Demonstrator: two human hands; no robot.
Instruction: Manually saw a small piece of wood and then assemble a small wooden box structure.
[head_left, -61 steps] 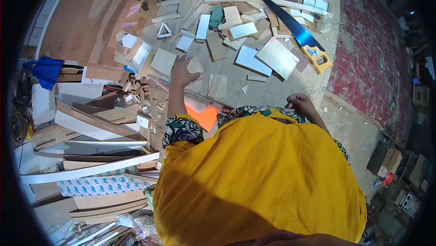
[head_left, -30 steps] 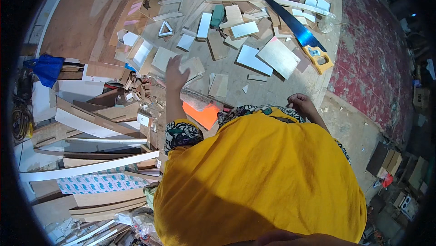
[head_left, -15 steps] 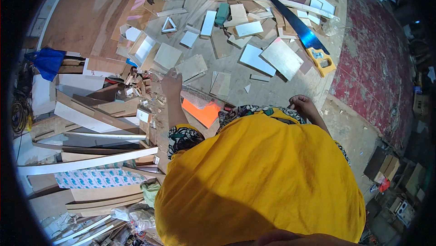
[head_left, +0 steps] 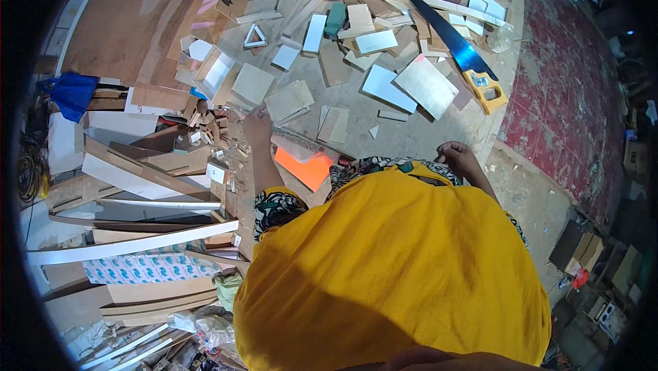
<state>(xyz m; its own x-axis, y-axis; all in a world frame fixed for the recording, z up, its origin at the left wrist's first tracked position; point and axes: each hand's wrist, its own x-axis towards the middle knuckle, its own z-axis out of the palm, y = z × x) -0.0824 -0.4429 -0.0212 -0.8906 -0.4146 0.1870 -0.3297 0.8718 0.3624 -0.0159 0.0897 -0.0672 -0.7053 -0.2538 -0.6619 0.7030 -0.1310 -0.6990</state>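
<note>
My left hand (head_left: 258,128) is at the near edge of the worktable, fingers drawn together beside a thin square wood board (head_left: 289,100). Whatever may be between those fingertips is too small to make out. Another square board (head_left: 253,83) lies just beyond it. Over the table's near right part is my right hand (head_left: 458,155), its fingers curled in; their inner side is hidden. Between my hands lie an orange sheet (head_left: 305,167) with a cut-out edge and a pale wood offcut (head_left: 334,125).
A handsaw (head_left: 456,45) with a yellow handle lies at the right among white and wooden offcuts (head_left: 375,42). A green block (head_left: 335,19) stands among them. Long boards and strips (head_left: 137,243) are stacked at the left. Red flooring (head_left: 555,97) runs along the right.
My left hand has drawn back slightly from the square board, and its fingers have come closer together. My right hand has barely moved.
</note>
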